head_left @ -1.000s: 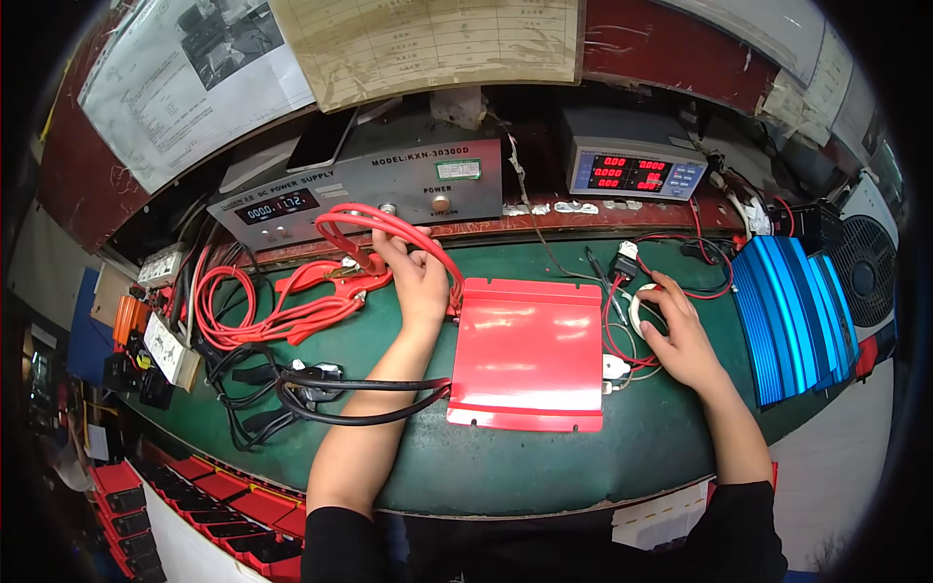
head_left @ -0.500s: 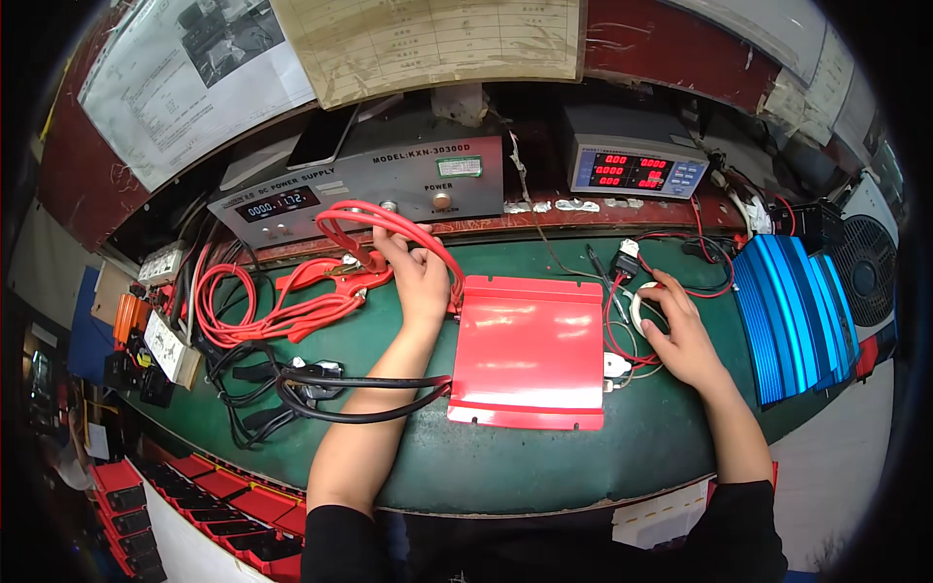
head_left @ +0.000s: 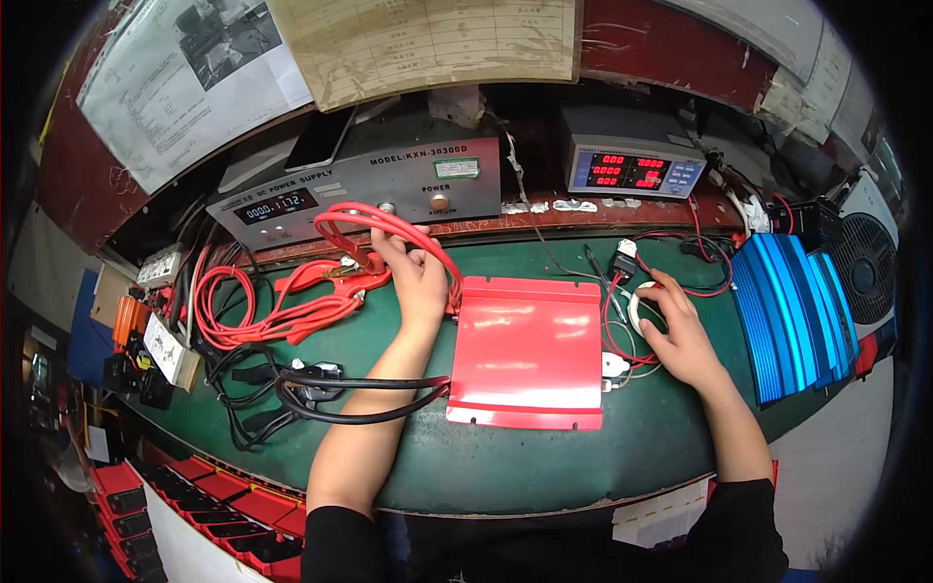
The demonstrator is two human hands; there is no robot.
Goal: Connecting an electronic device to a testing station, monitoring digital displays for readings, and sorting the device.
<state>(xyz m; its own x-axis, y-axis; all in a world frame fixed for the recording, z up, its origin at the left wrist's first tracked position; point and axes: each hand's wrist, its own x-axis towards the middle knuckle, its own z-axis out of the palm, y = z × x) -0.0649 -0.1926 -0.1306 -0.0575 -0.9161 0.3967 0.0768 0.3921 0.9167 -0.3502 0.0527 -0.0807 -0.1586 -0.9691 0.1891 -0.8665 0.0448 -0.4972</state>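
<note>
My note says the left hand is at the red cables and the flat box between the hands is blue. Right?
Not the colour: the head view shows the flat box is red. The left hand is at the red cables, as noted.

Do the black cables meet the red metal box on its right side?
No, the black cables enter the red metal box at its left edge.

- Shiny blue boxes with ridges [head_left: 792,321] sit at the right end of the green tabletop [head_left: 544,471].
- A round black fan [head_left: 868,272] is just past them.
- A white paper with a photo [head_left: 146,126] is up at the top left.
- A yellowish chart [head_left: 437,44] is next to it.
- Low on the left are red and black things in rows [head_left: 262,508], maybe little bins.
</note>
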